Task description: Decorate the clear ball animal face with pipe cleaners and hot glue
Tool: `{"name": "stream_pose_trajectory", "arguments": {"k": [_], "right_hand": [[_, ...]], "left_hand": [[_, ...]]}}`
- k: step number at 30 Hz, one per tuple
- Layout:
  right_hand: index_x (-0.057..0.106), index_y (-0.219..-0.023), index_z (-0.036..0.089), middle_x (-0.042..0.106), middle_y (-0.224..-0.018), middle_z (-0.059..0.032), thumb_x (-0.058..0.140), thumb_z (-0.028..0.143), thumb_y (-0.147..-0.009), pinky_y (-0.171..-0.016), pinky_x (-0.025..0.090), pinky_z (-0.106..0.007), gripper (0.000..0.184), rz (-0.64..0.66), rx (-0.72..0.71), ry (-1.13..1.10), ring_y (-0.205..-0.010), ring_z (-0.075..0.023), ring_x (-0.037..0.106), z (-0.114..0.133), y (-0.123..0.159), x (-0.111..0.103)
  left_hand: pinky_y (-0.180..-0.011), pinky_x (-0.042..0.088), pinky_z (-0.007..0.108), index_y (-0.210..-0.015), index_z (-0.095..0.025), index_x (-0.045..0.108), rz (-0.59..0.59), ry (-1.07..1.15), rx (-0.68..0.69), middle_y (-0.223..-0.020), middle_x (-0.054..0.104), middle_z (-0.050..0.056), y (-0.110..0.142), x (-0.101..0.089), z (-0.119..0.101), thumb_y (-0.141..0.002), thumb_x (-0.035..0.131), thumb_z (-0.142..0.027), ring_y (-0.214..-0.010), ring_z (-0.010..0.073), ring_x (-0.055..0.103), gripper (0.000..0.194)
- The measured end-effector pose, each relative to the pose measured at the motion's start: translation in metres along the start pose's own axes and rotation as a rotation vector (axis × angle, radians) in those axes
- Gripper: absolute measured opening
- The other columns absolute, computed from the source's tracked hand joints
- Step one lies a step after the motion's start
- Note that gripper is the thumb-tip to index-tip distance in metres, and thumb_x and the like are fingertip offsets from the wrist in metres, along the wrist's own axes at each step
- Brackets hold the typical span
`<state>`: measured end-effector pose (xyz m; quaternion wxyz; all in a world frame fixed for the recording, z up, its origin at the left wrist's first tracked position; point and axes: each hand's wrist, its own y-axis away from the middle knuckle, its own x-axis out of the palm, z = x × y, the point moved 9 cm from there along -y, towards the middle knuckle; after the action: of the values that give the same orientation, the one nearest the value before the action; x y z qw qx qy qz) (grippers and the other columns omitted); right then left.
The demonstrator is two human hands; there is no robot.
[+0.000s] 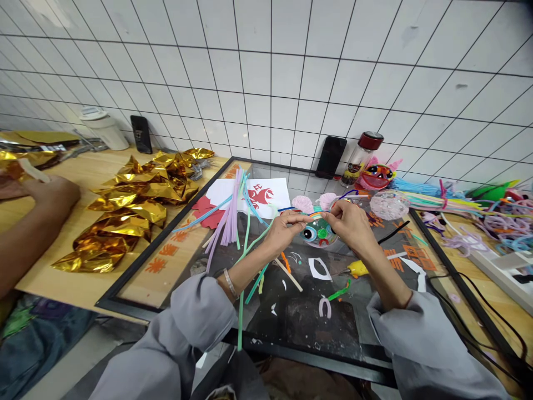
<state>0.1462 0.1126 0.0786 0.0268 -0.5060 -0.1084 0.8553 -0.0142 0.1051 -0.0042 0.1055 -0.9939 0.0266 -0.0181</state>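
In front of me, a clear, round animal face (318, 235) has cartoon eyes, a green nose and two fuzzy pink ears. My left hand (287, 228) pinches its upper left edge, where coloured pipe cleaners run across the top. From the other side, my right hand (352, 225) grips the upper right edge with thumb and fingers. Exactly which strand each hand pinches is too small to tell. A yellow glue gun (358, 269) lies by my right forearm. Beneath my left forearm are green pipe cleaners (245, 272), and a lilac bundle (227, 219) lies beyond it.
Paper scraps (320, 269) lie on the black-framed glass board (166, 233). Along the wall stand a phone (331, 156), a jar (358, 161) and a red pipe-cleaner face (378, 175). Gold foil (125, 216) lies left, near another person's hand (54, 194). A cable (470, 316) runs right.
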Motion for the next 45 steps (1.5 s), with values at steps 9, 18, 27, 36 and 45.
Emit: {"name": "stream_pose_trajectory", "arguments": {"k": [9,18,27,36,45], "right_hand": [[0.048,-0.061,0.022,0.057,-0.058,0.0002,0.062,0.027,-0.074,-0.061,0.030,-0.028,0.020,-0.006,-0.016,-0.032,-0.057,-0.0152,0.048,-0.0048,-0.0028,0.0005],[0.048,-0.064,0.022,0.058,-0.062,-0.0013,0.056,0.027,-0.078,-0.061,0.029,-0.029,0.016,-0.002,-0.047,0.002,-0.061,-0.0165,0.049,-0.0038,-0.0030,0.0010],[0.043,-0.065,0.023,0.056,-0.063,-0.0016,0.056,0.043,-0.083,-0.060,0.027,-0.029,0.030,-0.011,-0.063,0.077,-0.060,-0.0166,0.048,0.0024,0.0015,0.0036],[0.041,-0.066,0.023,0.055,-0.065,0.0000,0.063,0.040,-0.079,-0.059,0.026,-0.028,0.030,-0.054,-0.044,0.117,-0.061,-0.0153,0.045,0.0011,0.0013,0.0051],[0.042,-0.065,0.023,0.055,-0.063,0.0002,0.062,0.036,-0.080,-0.059,0.026,-0.029,0.028,-0.019,-0.023,0.081,-0.059,-0.0155,0.046,0.0010,0.0015,0.0046]], "left_hand": [[-0.095,0.044,0.034,-0.087,-0.025,0.082,-0.002,-0.024,0.008,-0.092,0.068,0.004,-0.0002,0.0004,-0.0031,-0.079,0.066,-0.013,-0.098,0.0202,0.060,0.021],[-0.099,0.043,0.035,-0.088,-0.025,0.082,0.000,-0.016,-0.002,-0.097,0.069,0.004,0.0000,0.0008,-0.0019,-0.078,0.066,-0.013,-0.101,0.0204,0.060,0.022],[-0.105,0.039,0.039,-0.086,-0.026,0.082,0.003,0.030,0.019,-0.096,0.072,0.004,-0.0008,0.0011,-0.0003,-0.077,0.067,-0.014,-0.109,0.0221,0.057,0.021],[-0.106,0.040,0.039,-0.084,-0.026,0.082,-0.013,0.040,0.012,-0.092,0.073,0.004,-0.0002,-0.0002,-0.0017,-0.077,0.068,-0.014,-0.110,0.0228,0.058,0.020],[-0.105,0.041,0.040,-0.075,-0.024,0.081,-0.047,0.082,-0.030,-0.089,0.071,0.004,-0.0003,-0.0035,0.0020,-0.073,0.069,-0.010,-0.109,0.0231,0.059,0.018]]}}
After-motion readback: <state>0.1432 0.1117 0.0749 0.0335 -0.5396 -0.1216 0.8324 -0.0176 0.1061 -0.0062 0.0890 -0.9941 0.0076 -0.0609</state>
